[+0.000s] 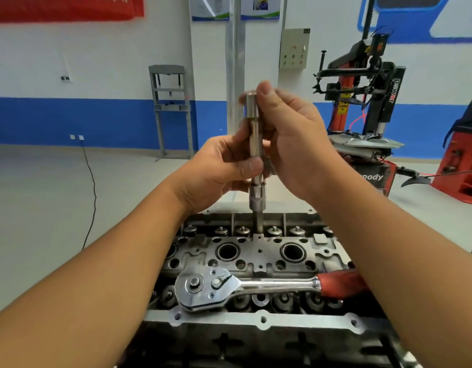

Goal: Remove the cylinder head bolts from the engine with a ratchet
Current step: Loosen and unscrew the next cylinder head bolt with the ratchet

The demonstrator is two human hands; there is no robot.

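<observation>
A steel extension bar with a socket at its lower end stands upright over the far row of the cylinder head. The thin shaft below the socket reaches down into the head near the valve springs. My left hand pinches the bar's lower part between thumb and fingers. My right hand grips the bar's upper part, fingertips at its top. The ratchet, chrome with a red handle, lies flat across the near side of the head, with no hand on it.
The engine block's front flange runs along the near edge. Behind on the right stands a red and black tyre changer. A grey metal frame is by the blue-striped wall, and a black cable trails over the floor.
</observation>
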